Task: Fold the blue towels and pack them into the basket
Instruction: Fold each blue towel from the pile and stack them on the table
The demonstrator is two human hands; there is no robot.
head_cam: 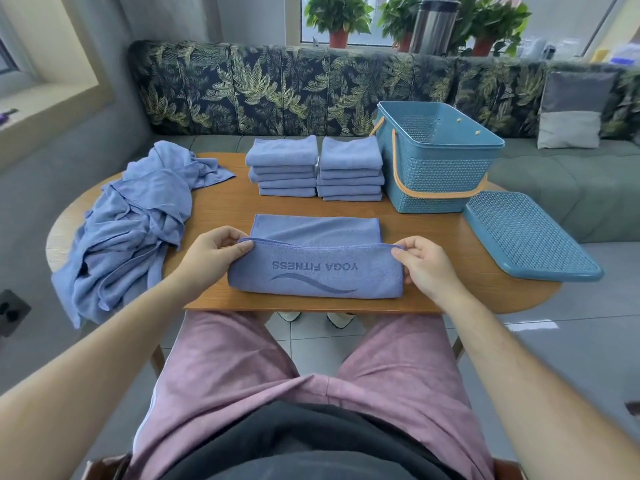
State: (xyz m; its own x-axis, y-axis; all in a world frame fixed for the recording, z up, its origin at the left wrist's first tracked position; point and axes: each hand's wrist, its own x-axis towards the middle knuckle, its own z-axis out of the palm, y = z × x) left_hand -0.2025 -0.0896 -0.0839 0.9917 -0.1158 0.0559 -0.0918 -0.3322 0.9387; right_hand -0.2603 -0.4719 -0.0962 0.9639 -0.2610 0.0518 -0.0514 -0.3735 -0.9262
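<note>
Two hands work one cloth in the head view. Your left hand (214,249) pinches the left corner of the hemmed edge of the blue microfibre towel printed YOGA FITNESS (315,275), and your right hand (420,263) pinches the right corner, thumb on top at each end. The towel lies on the oval wooden surface (221,206) straight in front of you, with its long axis running left to right between your hands. The printed near part is turned up toward you and the far part lies flat beyond the held edge.

The fold probably turns on carrying that edge away from you, with both hands level so the corners meet squarely.

Behind the towel, two stacks of folded blue towels (282,168) stand side by side. Just right of them is the teal woven-pattern plastic basket with an orange handle (436,161), open, with no towel showing inside. It lies ahead and to your right, so your right hand is the nearer one for packing. Its teal lid (530,237) lies flat near that hand. A heap of unfolded blue towels (135,220) sits at your left, spilling over the surface's edge.
</note>
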